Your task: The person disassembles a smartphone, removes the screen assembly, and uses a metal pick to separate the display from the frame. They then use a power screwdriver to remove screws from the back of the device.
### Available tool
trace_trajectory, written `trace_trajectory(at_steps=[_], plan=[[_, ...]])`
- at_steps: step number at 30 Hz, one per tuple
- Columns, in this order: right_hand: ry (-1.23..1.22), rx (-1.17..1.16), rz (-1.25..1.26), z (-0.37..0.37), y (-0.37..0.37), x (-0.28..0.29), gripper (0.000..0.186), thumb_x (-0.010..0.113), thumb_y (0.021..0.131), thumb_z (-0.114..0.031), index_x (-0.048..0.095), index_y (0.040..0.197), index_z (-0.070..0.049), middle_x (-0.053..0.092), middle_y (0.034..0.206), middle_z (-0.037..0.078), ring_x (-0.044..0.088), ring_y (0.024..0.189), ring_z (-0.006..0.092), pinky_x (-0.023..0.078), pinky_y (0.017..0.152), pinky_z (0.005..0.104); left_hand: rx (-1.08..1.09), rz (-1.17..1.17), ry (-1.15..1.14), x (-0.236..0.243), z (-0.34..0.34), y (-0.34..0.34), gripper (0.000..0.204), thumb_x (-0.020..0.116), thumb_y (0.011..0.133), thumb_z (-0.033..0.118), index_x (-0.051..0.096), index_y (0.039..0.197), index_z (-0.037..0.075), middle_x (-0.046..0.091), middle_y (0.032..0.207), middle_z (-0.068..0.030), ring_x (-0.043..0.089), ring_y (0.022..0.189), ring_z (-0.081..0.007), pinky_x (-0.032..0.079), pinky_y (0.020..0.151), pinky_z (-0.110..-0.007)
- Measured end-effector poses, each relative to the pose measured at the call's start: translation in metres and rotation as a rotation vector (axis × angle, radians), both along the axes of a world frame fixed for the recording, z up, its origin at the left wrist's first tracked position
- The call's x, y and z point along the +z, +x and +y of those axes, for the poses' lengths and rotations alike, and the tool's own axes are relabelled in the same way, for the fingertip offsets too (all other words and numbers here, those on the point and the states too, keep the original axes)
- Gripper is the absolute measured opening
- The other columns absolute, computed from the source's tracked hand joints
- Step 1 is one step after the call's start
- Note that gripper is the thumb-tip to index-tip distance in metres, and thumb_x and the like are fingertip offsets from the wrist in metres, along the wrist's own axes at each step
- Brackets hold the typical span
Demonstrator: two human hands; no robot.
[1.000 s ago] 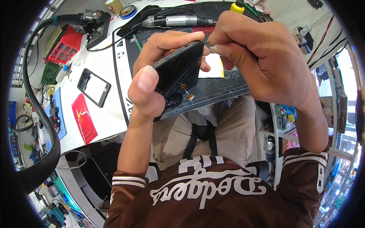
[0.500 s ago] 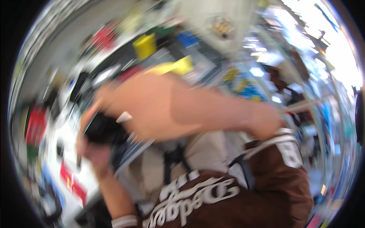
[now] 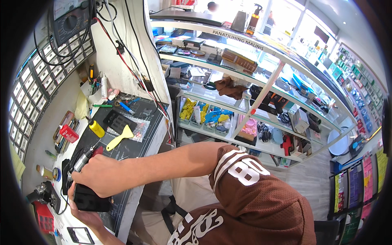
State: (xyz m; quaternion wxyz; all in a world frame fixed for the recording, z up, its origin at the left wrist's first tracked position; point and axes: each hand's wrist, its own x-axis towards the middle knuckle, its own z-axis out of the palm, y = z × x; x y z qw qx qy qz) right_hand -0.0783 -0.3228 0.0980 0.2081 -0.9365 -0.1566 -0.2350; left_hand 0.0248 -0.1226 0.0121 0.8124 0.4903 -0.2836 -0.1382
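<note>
Your left grip (image 3: 87,218) is grasping a dark phone (image 3: 85,200) along its edge, while your right grip (image 3: 100,173) is curled over the phone's far end; whether it pinches anything cannot be told, as your fingertips are hidden. You have the phone over the black mat (image 3: 122,195), dark face up. By the look of it, you are on close work at that covered end, and your next move calls for a firm left hand and a view past your knuckles.

Just beyond your right hand lies a silver pen-shaped tool (image 3: 83,160). Farther along the mat you have a yellow scraper (image 3: 119,138), a yellow bottle (image 3: 96,128) and a dark flat piece (image 3: 117,121) by a transparent bag (image 3: 141,130). On the white surface (image 3: 129,214), a phone frame (image 3: 79,235) is near your left hand, and a red bottle (image 3: 68,133) stands toward the wall.

Above hangs a multimeter (image 3: 70,23), beside a bank of small drawers (image 3: 45,83). Past your right arm, glass shelves (image 3: 261,98) carry boxes and packets; beyond them is a grey floor (image 3: 292,177).
</note>
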Motion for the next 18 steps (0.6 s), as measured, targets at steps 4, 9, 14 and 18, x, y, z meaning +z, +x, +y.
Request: trace_trajectory(at_steps=[4, 9, 14, 18], plan=[[0.024, 0.023, 0.041, 0.008, 0.003, 0.001, 0.036, 0.071, 0.081, -0.019, 0.067, 0.113, -0.003, 0.075, 0.088, 0.019, 0.076, 0.086, 0.0392, 0.058, 0.074, 0.0501, -0.005, -0.006, -0.047, 0.000, 0.008, -0.001, 0.069, 0.045, 0.101, 0.057, 0.054, 0.144, 0.004, 0.062, 0.137, -0.0134, 0.062, 0.127, -0.0257, 0.049, 0.110, -0.044], [0.191, 0.045, 0.141, 0.003, 0.004, 0.002, 0.030, 0.070, 0.080, -0.015, 0.069, 0.109, -0.006, 0.076, 0.092, 0.019, 0.076, 0.092, 0.0401, 0.060, 0.080, 0.0502, -0.054, -0.087, -0.144, -0.006, -0.010, -0.006, 0.061, 0.043, 0.104, 0.051, 0.064, 0.136, 0.003, 0.069, 0.131, -0.0125, 0.065, 0.123, -0.0251, 0.048, 0.111, -0.043], [0.194, 0.091, -0.053, 0.006, 0.004, -0.002, 0.018, 0.067, 0.093, -0.001, 0.067, 0.110, -0.007, 0.067, 0.086, 0.018, 0.069, 0.079, 0.0412, 0.053, 0.067, 0.0439, -0.044, -0.153, -0.063, 0.020, -0.012, -0.018, 0.064, 0.044, 0.102, 0.046, 0.061, 0.133, -0.007, 0.072, 0.107, -0.0222, 0.071, 0.096, -0.0278, 0.058, 0.090, -0.041], [0.173, 0.118, -0.044, 0.007, 0.008, 0.003, 0.003, 0.065, 0.101, -0.002, 0.067, 0.103, -0.004, 0.065, 0.079, 0.016, 0.063, 0.066, 0.0333, 0.049, 0.061, 0.0371, -0.078, -0.091, -0.073, 0.020, -0.011, -0.017, 0.064, 0.044, 0.102, 0.044, 0.061, 0.133, -0.009, 0.072, 0.105, -0.0222, 0.071, 0.096, -0.0273, 0.058, 0.090, -0.040]])
